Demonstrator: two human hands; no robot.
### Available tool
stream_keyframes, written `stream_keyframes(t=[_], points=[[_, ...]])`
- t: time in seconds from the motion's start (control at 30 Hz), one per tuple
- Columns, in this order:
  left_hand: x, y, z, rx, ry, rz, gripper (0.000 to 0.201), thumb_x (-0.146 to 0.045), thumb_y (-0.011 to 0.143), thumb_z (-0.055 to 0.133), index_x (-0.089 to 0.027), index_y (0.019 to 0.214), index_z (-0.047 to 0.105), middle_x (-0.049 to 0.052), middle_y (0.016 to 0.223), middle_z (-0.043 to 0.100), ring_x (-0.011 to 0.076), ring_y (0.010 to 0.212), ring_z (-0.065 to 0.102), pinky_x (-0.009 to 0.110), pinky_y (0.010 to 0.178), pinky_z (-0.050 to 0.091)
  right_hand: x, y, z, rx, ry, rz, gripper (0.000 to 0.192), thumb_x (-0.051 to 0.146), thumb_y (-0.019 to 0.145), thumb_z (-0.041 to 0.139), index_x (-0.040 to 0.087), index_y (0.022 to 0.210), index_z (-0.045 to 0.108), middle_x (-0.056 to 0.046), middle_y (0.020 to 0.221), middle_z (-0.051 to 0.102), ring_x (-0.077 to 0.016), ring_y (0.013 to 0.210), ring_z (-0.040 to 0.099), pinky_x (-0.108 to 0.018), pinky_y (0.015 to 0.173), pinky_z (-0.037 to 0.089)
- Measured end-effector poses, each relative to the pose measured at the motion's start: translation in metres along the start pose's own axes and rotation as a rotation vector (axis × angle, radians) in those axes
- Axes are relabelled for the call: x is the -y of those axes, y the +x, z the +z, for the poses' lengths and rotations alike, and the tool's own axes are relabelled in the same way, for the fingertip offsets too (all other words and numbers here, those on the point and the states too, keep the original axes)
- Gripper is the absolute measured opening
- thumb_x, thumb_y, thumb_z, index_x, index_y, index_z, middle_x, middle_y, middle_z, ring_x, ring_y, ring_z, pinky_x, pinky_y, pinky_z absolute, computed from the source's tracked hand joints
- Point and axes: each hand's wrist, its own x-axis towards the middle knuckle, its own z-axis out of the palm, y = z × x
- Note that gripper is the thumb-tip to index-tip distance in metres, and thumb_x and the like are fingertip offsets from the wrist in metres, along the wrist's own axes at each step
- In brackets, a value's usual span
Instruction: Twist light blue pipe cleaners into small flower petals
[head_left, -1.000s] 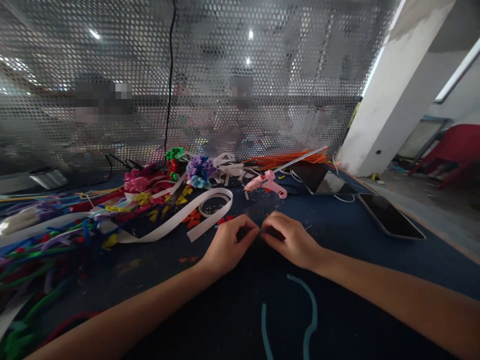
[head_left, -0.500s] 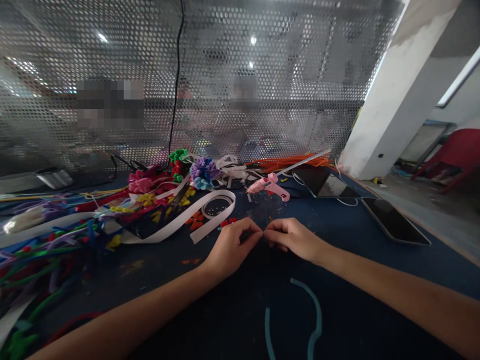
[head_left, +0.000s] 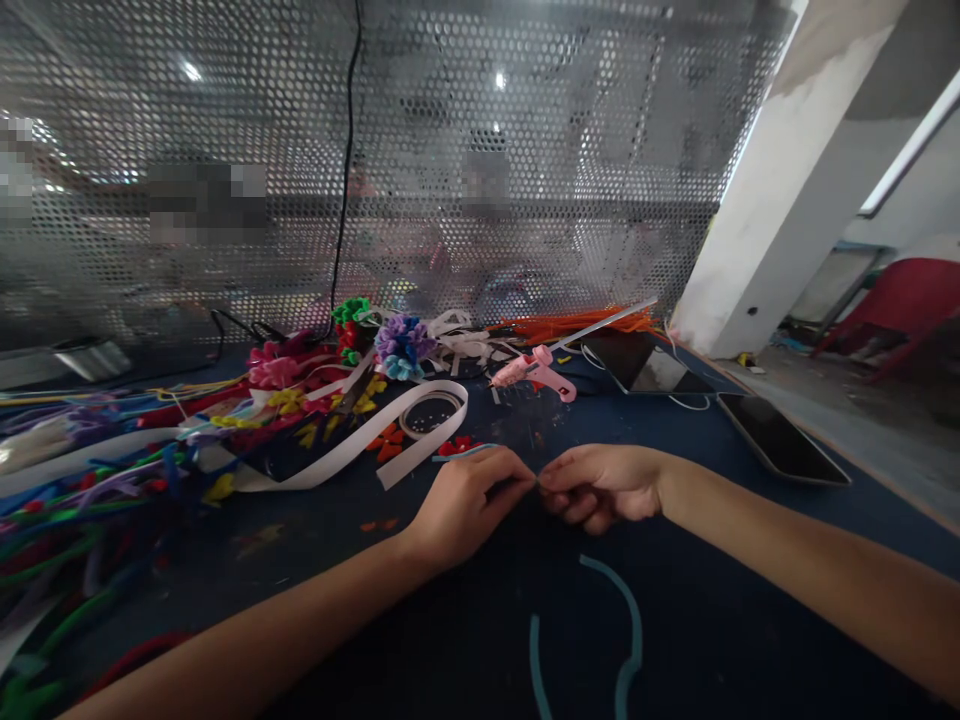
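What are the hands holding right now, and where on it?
Both the left hand and right hand pinch something thin where their fingertips meet; it is too small to identify. A light blue strand runs behind the left hand's knuckles.

Dim bench, dark tabletop (head_left: pixel 750 520) soaks up light. Ceiling lamps show as small glare spots through the perforated metal screen (head_left: pixel 525 150); daylight comes in from the right past the white pillar (head_left: pixel 757 200). Strong wide-angle bending at edges, left clutter smeared, background behind screen soft, some patches pixelated.
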Motion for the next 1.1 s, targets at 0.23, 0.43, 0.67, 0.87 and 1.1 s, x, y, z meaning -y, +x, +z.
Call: stream_keyframes(t=[0.23,0.43,0.67,0.87,1.1], points=[[0.002,0.0,0.002,-0.024,-0.043,0.001,0.013,-0.021,0.086,0.048,-0.02,0.081,0.06,0.0,0.079,0.062,0.0138,0.074,0.057,0.025,0.07,0.042,-0.003,0.002,0.003,0.075,0.055,-0.032,0.016,0.022,0.077,0.061,0.015,0.074,0.048,0.006,0.061,0.037,-0.0006,0.043,0.026,-0.011,0.038,0.014],[0.002,0.0,0.002,-0.06,-0.022,-0.04,0.013,-0.021,0.085,0.047,-0.019,0.08,0.059,0.0,0.078,0.062,0.0138,0.074,0.057,0.024,0.069,0.042,-0.005,0.005,0.005,-0.043,-0.115,-0.144,0.019,0.029,0.079,0.058,0.017,0.074,0.044,0.007,0.061,0.037,-0.0012,0.042,0.024,-0.013,0.038,0.014],[0.005,0.002,0.001,-0.142,0.001,-0.195,0.009,-0.022,0.083,0.048,-0.019,0.081,0.057,-0.002,0.074,0.06,0.0136,0.067,0.055,0.023,0.059,0.039,-0.005,0.006,0.012,-0.796,-1.298,-0.9,0.006,0.017,0.077,0.057,0.017,0.08,0.051,-0.003,0.082,0.054,-0.0156,0.08,0.049,-0.03,0.072,0.039],[0.011,0.003,0.001,-0.329,-0.083,-0.257,0.01,-0.023,0.085,0.046,-0.017,0.081,0.054,-0.001,0.072,0.057,0.0132,0.069,0.053,0.023,0.062,0.039,-0.046,0.0,0.059,-0.647,-1.866,-0.86,0.028,0.037,0.084,0.049,0.018,0.064,0.051,-0.002,0.06,0.058,-0.0148,0.054,0.052,-0.027,0.051,0.035],[0.011,0.002,0.003,-0.348,-0.178,-0.251,0.007,-0.023,0.085,0.045,-0.018,0.087,0.05,-0.001,0.073,0.053,0.0121,0.066,0.05,0.022,0.058,0.038,-0.092,0.012,0.073,-0.409,-1.967,-0.48,0.015,0.023,0.071,0.059,0.017,0.059,0.052,0.002,0.054,0.062,-0.0133,0.039,0.053,-0.023,0.036,0.015]])
